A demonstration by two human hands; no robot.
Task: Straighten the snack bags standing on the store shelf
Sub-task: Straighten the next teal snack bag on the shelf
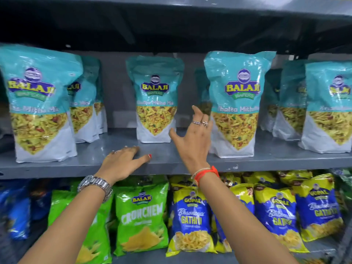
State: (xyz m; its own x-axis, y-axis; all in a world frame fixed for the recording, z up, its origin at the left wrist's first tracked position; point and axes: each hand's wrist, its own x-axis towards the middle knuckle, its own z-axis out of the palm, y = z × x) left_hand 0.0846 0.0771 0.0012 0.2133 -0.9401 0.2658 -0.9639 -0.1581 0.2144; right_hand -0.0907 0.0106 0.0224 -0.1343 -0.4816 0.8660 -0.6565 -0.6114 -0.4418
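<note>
The left hand (122, 161) is laid flat and empty on the grey shelf (85, 159); the right hand (192, 138) is spread, seemingly touching the teal bag (236, 103)

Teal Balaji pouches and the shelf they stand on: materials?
Teal Balaji pouches: likely glossy plastic film, judging by the crinkled tops and bright glare streaks. Shelf: looks like grey painted sheet metal, smooth, with a soft sheen and thin folded front edge.

Left hand (122, 162) flat, right hand (192, 140) raised, fingers spread.
</note>
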